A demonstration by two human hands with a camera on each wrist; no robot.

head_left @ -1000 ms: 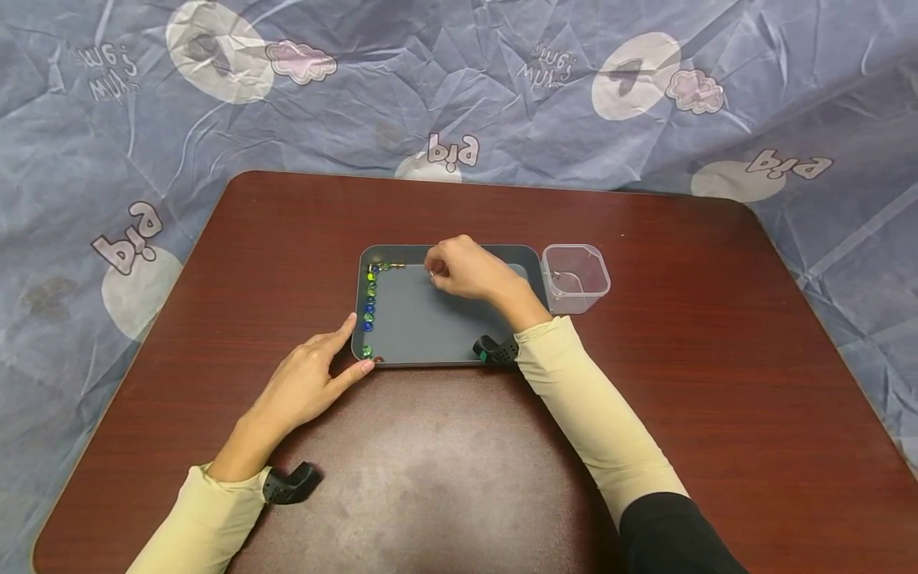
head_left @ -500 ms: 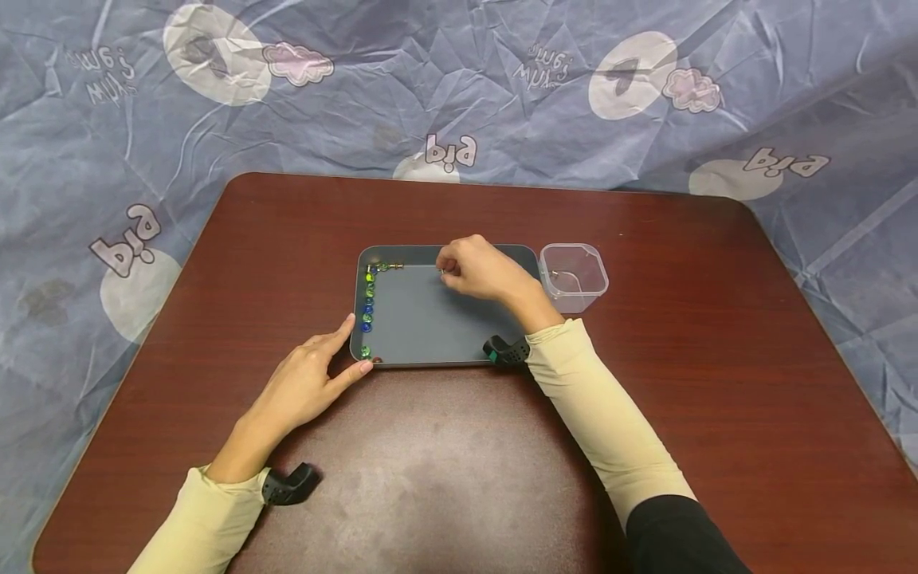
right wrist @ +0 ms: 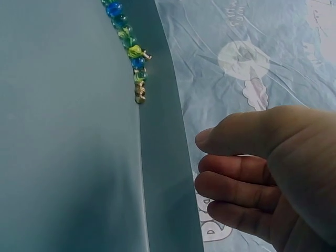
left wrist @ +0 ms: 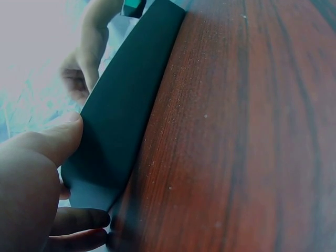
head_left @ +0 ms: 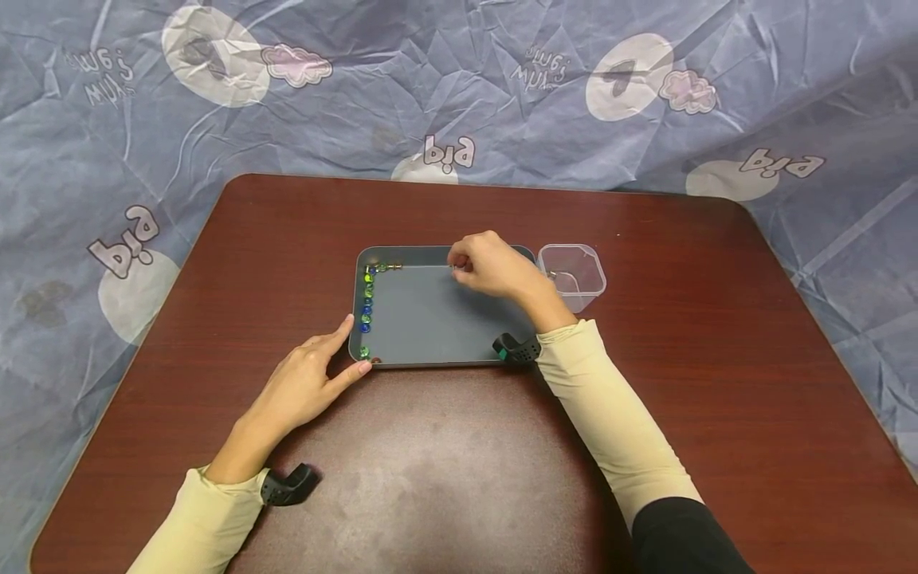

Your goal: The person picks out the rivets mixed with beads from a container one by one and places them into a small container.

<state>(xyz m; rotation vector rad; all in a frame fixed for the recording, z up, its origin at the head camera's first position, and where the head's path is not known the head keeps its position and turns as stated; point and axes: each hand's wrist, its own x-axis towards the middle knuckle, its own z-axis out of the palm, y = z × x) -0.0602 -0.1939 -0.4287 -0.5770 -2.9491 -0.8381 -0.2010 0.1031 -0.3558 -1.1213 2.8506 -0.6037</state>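
A grey rectangular tray (head_left: 430, 319) lies on the table. Glass marbles (head_left: 368, 299) in green, yellow and blue line its left wall and turn the far left corner. Small brass-coloured pieces (right wrist: 140, 92) end that row along the far wall. My left hand (head_left: 301, 383) rests on the tray's near left corner, thumb on the near rim, fingers straight at the left side. Over the far wall hangs my right hand (head_left: 491, 265), right of the row, with fingers loosely bent. In the right wrist view no object shows between its thumb (right wrist: 231, 131) and fingers.
A clear plastic box (head_left: 572, 275) stands against the tray's right side, with a few small brass-coloured bits inside. Behind the brown table (head_left: 681, 359) hangs a wrinkled patterned cloth (head_left: 516, 143). A single green marble (head_left: 364, 352) sits in the near left corner.
My right hand has moved a little to the right along the tray's far wall, away from the row. The left hand has stayed at the corner, and the marbles have not moved.
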